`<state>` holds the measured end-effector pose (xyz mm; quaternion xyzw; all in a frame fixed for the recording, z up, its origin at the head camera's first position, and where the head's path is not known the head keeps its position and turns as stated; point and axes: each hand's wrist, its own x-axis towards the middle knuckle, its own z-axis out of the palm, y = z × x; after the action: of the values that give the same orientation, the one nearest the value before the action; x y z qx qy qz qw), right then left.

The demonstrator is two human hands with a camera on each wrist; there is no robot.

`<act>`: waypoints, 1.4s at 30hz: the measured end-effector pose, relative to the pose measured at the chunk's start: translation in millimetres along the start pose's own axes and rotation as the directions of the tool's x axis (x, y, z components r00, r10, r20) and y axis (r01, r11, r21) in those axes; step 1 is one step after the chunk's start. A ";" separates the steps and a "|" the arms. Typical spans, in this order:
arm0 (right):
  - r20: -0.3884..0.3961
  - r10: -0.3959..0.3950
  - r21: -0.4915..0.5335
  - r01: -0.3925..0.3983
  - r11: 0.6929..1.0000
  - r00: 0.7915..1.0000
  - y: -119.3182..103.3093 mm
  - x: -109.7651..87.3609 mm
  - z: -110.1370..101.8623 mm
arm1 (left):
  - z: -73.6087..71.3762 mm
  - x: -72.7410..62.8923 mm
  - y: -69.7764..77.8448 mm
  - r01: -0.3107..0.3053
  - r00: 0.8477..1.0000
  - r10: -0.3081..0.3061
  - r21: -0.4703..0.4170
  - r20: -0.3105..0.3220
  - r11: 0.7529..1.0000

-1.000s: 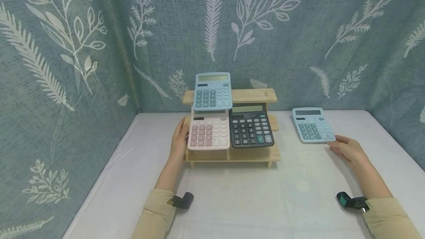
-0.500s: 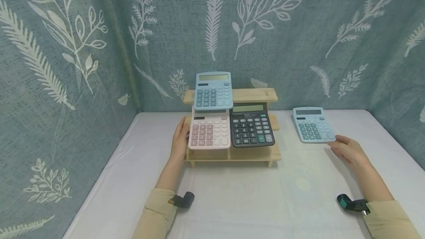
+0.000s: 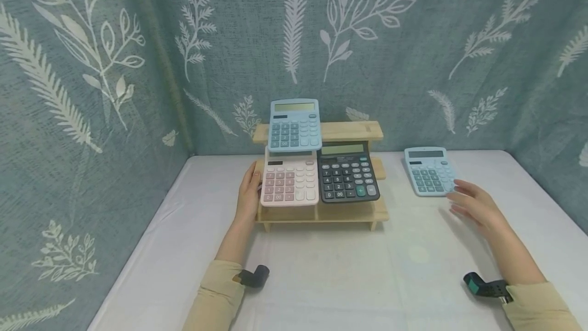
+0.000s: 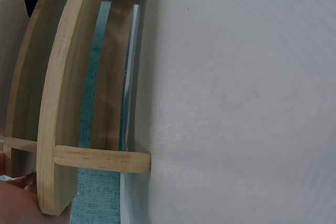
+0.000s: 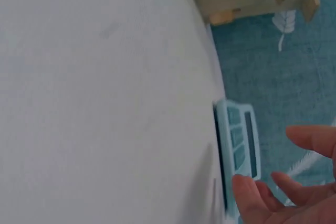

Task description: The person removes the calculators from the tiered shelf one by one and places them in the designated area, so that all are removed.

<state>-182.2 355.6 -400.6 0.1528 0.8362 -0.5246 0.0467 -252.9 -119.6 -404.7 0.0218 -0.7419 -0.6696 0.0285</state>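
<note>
white table (image 3: 331, 275): blue calculator (image 3: 427, 173) near right hand (image 3: 479, 205)

One blue calculator (image 3: 294, 125), a second blue calculator (image 3: 428, 171), one pink calculator (image 3: 290, 180), one black calculator (image 3: 348, 173): four total. One wooden rack (image 3: 346, 213), three shelves (image 3: 351, 131). One left hand (image 3: 248, 195), one right hand (image 3: 478, 208): two. Left sleeve (image 3: 216, 292), right sleeve (image 3: 539, 305): two. Two black wrist cameras (image 3: 257, 276). One desk (image 3: 344, 269).

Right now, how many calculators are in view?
4. On the tiered wooden stand: one light-blue calculator on top, one pale pink calculator and one black calculator side by side below. Another light-blue calculator is on the white table, near the right hand. Others may be hidden.
</note>
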 end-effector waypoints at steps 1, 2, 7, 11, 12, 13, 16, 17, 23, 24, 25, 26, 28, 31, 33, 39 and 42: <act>0.008 -0.011 0.009 0.011 1.000 1.000 -2.6 -0.4 1.7 | 0.0 0.1 0.1 -0.001 1.000 0.001 -0.001 -0.001 1.000; 0.015 -0.022 0.017 0.022 1.000 1.000 -5.3 -0.8 3.3 | 0.0 0.4 0.1 0.000 1.000 0.000 -0.003 -0.002 1.000; 0.054 -0.099 0.079 0.095 0.992 0.994 -22.6 -5.2 15.6 | 0.0 1.0 0.5 -0.005 1.000 0.005 -0.014 -0.005 1.000; 0.078 -0.172 0.121 0.162 0.979 0.982 -37.7 -11.0 27.7 | -0.1 0.7 1.0 -0.005 1.000 0.005 -0.014 -0.007 1.000; 0.079 -0.190 0.132 0.179 0.975 0.979 -41.2 -12.5 30.4 | -0.1 0.5 1.1 -0.002 1.000 0.002 -0.014 -0.010 1.000; 0.082 -0.204 0.142 0.191 0.971 0.976 -44.6 -13.8 33.0 | -0.2 0.4 1.0 -0.003 1.000 0.003 -0.018 -0.011 1.000; 0.092 -0.236 0.171 0.218 0.961 0.967 -54.0 -16.8 39.6 | -0.3 -0.1 0.4 -0.001 1.000 0.000 -0.023 -0.011 1.000; 0.095 -0.244 0.181 0.224 0.958 0.965 -57.0 -17.8 41.5 | -0.2 -0.3 0.1 -0.002 1.000 0.001 -0.028 -0.012 1.000; 0.112 -0.262 0.237 0.230 0.944 0.959 -78.3 -25.9 54.2 | 0.1 -0.9 0.2 0.003 1.000 -0.004 -0.034 -0.012 0.999; 0.113 -0.265 0.250 0.231 0.940 0.958 -82.5 -27.4 57.1 | 0.1 -0.9 0.4 0.005 1.000 -0.006 -0.030 -0.012 1.000; 0.114 -0.264 0.261 0.227 0.938 0.958 -86.9 -29.0 60.3 | -0.1 -0.5 0.1 0.003 1.000 -0.004 -0.030 -0.011 1.000; 0.115 -0.266 0.271 0.227 0.935 0.957 -91.4 -30.2 63.6 | -0.2 -0.2 0.0 0.004 1.000 -0.004 -0.027 -0.011 1.000; 0.118 -0.274 0.290 0.230 0.929 0.955 -99.8 -32.4 70.5 | -0.5 0.8 -0.5 0.006 1.000 -0.006 -0.020 -0.011 1.000; 0.141 -0.302 0.332 0.242 0.912 0.943 -111.6 -35.4 80.7 | -1.0 1.7 -0.8 0.010 1.000 -0.010 -0.019 -0.008 1.000; 0.164 -0.329 0.364 0.253 0.896 0.930 -118.9 -36.3 87.8 | -1.3 1.4 -0.5 0.014 1.000 -0.014 -0.026 -0.006 1.000; 0.253 -0.409 0.448 0.269 0.853 0.877 -138.5 -33.5 110.4 | -3.9 -0.1 1.2 -0.003 1.000 0.003 -0.056 -0.005 0.998; 0.278 -0.419 0.469 0.259 0.844 0.864 -146.8 -30.2 122.0 | -5.2 0.7 1.9 -0.010 1.000 0.009 -0.062 -0.013 0.998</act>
<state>-208.3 181.5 -321.0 -0.0956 0.6943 -0.7094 0.0745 -253.3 -124.6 -402.2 0.0218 -0.7206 -0.6920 0.0371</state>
